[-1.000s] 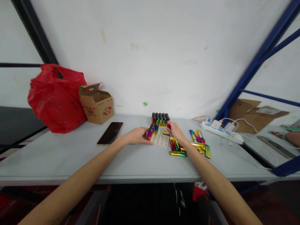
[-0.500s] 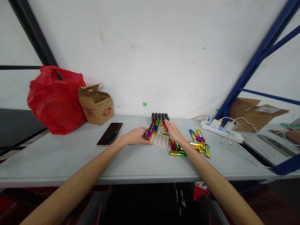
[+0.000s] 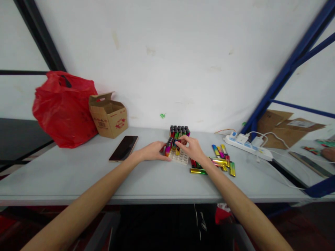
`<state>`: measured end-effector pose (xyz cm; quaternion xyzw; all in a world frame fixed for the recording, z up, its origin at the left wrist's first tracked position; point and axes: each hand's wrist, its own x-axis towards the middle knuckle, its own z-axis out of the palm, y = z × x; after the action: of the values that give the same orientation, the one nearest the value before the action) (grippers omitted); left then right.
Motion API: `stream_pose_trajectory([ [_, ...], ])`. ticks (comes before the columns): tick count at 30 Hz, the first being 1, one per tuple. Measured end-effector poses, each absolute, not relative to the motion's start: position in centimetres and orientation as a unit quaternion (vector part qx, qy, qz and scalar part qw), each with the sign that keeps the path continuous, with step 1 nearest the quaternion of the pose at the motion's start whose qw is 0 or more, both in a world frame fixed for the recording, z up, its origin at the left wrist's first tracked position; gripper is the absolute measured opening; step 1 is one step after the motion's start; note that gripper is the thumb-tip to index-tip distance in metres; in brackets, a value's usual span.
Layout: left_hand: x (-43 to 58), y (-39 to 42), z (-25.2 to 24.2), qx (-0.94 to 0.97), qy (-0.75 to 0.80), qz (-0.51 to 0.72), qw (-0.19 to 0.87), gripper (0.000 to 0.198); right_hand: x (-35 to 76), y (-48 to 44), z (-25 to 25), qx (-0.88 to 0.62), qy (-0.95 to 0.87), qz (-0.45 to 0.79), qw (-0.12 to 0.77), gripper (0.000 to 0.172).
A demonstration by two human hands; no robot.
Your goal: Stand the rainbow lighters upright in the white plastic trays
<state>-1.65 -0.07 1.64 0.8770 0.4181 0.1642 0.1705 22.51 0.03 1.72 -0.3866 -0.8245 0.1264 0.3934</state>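
A white tray with rows of holes [image 3: 182, 158] lies on the table, with several upright colourful lighters [image 3: 168, 150] in its left part. My left hand [image 3: 155, 151] is curved round the tray's left side, the thumb at its front corner and the fingers beside the lighters. Over the tray, my right hand [image 3: 192, 148] pinches a lighter [image 3: 178, 150] with a shiny gold lower end, held upright. Whether its base touches the tray cannot be made out. Behind stands a block of black-topped lighters [image 3: 179, 129]. Loose lighters [image 3: 219, 162] lie right of the tray, partly under my right forearm.
To the left are a phone [image 3: 124, 149], an open cardboard box [image 3: 111, 118] and a red plastic bag [image 3: 64, 109]. On the right lies a power strip [image 3: 247, 146] with plugs and cables, near a blue metal frame [image 3: 277, 80]. Another person's hand [image 3: 328, 154] shows at the far right.
My right hand has shifted slightly and its fingers have turned, and an upright lighter now shows in its pinch over the tray. My left hand stays at the tray's left side.
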Motion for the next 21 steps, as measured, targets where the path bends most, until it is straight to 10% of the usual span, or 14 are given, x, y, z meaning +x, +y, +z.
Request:
stream_pose_trajectory([
  [21,-1.6,-0.1,1.8,0.880,0.411,0.165,0.174,0.054,22.7,0.5,2.0,-0.477,-0.848,0.027,0.230,0.052],
])
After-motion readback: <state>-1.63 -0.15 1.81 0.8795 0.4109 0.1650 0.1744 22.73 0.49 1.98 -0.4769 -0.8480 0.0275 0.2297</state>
